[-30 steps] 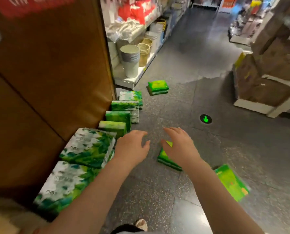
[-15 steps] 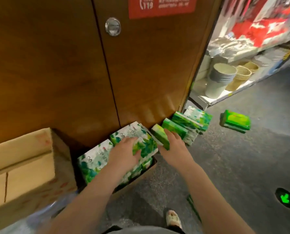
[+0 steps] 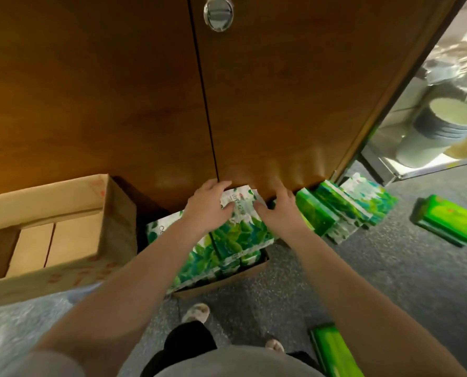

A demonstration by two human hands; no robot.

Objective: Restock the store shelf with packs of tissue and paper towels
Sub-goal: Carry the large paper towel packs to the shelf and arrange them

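Observation:
A white and green tissue pack (image 3: 240, 224) lies on top of more such packs (image 3: 199, 257) in a low cardboard tray (image 3: 224, 282) at the foot of a wooden door. My left hand (image 3: 208, 208) grips the pack's far left corner, fingers curled over its edge. At the far right corner my right hand (image 3: 278, 210) holds the same pack, thumb on its top face. Several smaller green packs (image 3: 338, 210) stand in a row just right of my right hand.
An open cardboard box (image 3: 63, 232) stands to the left. Wooden doors (image 3: 118, 91) with a round metal handle (image 3: 218, 13) fill the view ahead. Loose green packs lie on the floor at right (image 3: 447, 224) and near my feet (image 3: 336, 352). Stacked buckets (image 3: 444, 126) sit on a shelf at far right.
My view turned left and down from the aisle floor to the tray by the door. Both hands moved from the floor packs onto the top tissue pack and took hold of its far end.

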